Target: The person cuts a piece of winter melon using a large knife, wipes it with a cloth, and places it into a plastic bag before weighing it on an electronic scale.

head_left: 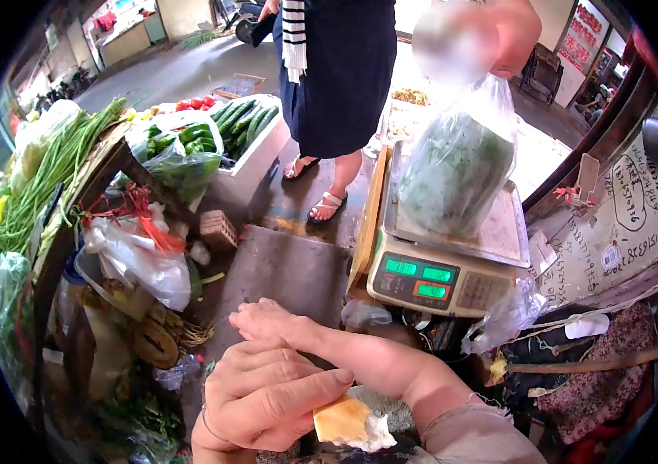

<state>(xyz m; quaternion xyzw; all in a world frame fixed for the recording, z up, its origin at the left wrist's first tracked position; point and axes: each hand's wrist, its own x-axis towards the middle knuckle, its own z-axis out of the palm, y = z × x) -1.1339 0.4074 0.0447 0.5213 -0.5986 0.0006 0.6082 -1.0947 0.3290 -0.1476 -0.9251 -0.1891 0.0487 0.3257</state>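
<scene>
My left hand (271,394) is closed around a torn piece of bread (348,421), with a yellow-brown crust and white crumb showing below the thumb. My right forearm reaches across from the right, just beyond the left hand. At its end my right hand (268,321) has its fingers stretched leftward, and nothing shows in them; its lower side is partly hidden by my left hand. Ahead on the right, a large green melon (459,174) in a clear plastic bag rests on a digital scale (452,267) with lit green displays.
A person in a dark skirt (336,77) and sandals stands ahead. Another person leans in behind the melon. On the left are long green beans (51,178), bagged green peppers (182,147) and a white box (255,162) of cucumbers. Bricks (217,230) and white bags (139,259) sit below.
</scene>
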